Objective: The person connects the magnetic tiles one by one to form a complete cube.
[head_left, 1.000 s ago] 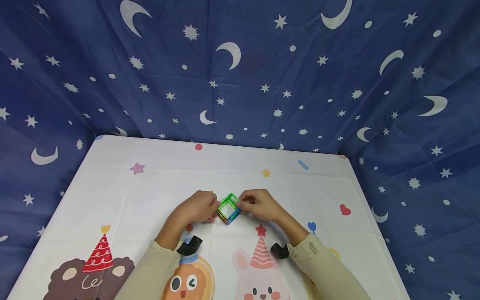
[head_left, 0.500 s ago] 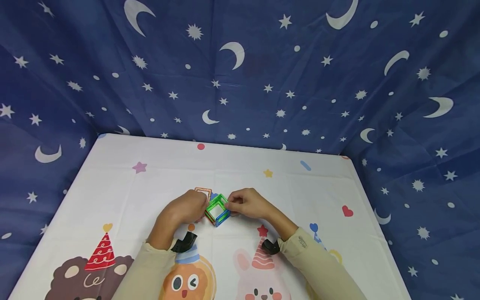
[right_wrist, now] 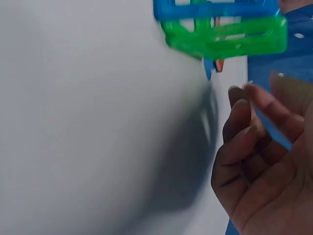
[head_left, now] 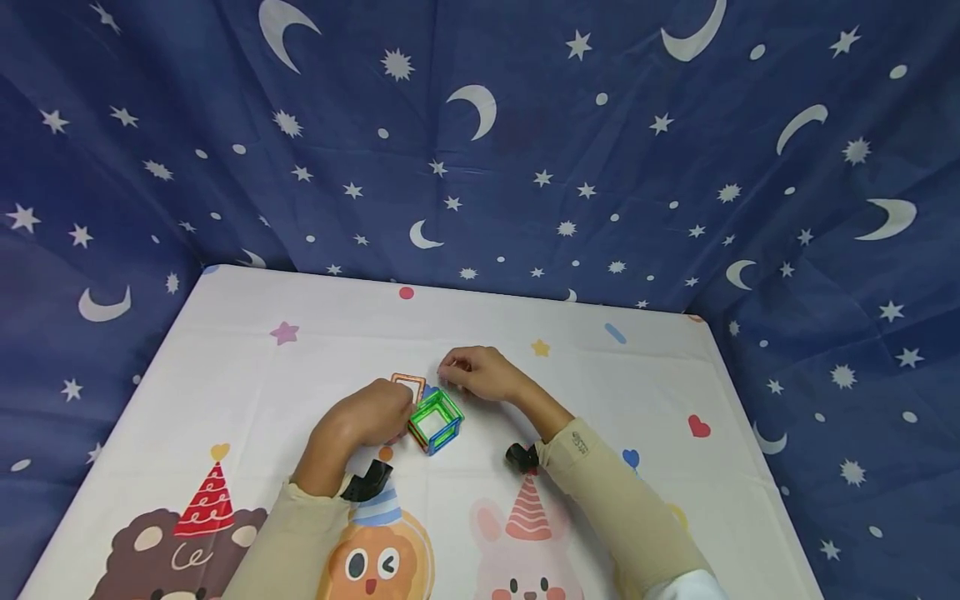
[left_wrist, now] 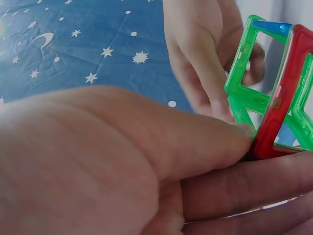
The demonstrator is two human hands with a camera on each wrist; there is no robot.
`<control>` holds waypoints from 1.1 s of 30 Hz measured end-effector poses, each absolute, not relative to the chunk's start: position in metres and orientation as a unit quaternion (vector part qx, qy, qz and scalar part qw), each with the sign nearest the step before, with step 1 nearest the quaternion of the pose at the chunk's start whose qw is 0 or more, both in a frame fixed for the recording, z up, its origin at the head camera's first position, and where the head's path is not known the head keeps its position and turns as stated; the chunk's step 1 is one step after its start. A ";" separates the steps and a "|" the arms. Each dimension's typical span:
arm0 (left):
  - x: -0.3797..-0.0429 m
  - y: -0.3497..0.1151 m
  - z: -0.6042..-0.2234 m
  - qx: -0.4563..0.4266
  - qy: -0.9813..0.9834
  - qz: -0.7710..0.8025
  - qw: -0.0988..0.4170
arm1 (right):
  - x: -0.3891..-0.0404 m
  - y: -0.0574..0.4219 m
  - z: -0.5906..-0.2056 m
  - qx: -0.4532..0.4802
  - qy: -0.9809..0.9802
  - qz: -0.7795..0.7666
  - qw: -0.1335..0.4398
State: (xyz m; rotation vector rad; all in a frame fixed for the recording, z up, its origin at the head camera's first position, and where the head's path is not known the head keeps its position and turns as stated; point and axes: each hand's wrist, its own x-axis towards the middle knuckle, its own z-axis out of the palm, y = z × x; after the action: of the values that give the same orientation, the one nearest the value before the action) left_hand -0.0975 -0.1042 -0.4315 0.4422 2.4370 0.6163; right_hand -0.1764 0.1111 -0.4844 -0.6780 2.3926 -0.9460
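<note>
A hollow cube of magnetic tiles with green, blue and red frames is near the middle of the table. My left hand grips its left side; in the left wrist view the thumb presses by the lower corner of the red tile, with fingers beneath. My right hand is apart from the cube, behind it and to its right. Its fingers are loosely bent with nothing between them. An orange magnetic tile shows just past the left knuckles, partly covered by that hand.
The white tablecloth carries printed cartoon animals, stars and hearts. A dark blue curtain with moons and stars encloses the table's back and sides. Black wrist camera mounts sit at both cuffs.
The left hand and the cube have shifted left, uncovering the orange tile. My right hand has let go of the cube and moved back, away from it.
</note>
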 end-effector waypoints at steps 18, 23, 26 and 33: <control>-0.099 -0.109 -0.436 0.184 0.908 0.245 0.286 | -0.210 0.063 -0.495 -0.317 0.886 -0.230 0.250; -0.099 -0.109 -0.435 0.185 0.908 0.245 0.285 | -0.208 0.066 -0.492 -0.290 0.906 -0.195 0.238; -0.099 -0.109 -0.435 0.180 0.909 0.247 0.285 | -0.208 0.068 -0.489 -0.276 0.918 -0.168 0.230; -0.098 -0.109 -0.435 0.170 0.909 0.245 0.293 | -0.211 0.086 -0.489 -0.227 0.937 -0.150 0.220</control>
State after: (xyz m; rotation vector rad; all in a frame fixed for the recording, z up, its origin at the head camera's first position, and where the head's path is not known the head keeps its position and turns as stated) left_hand -0.0979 -0.1087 -0.4352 0.4529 2.4207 0.6515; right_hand -0.2113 0.0865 -0.4885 -0.6292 2.5917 -0.4139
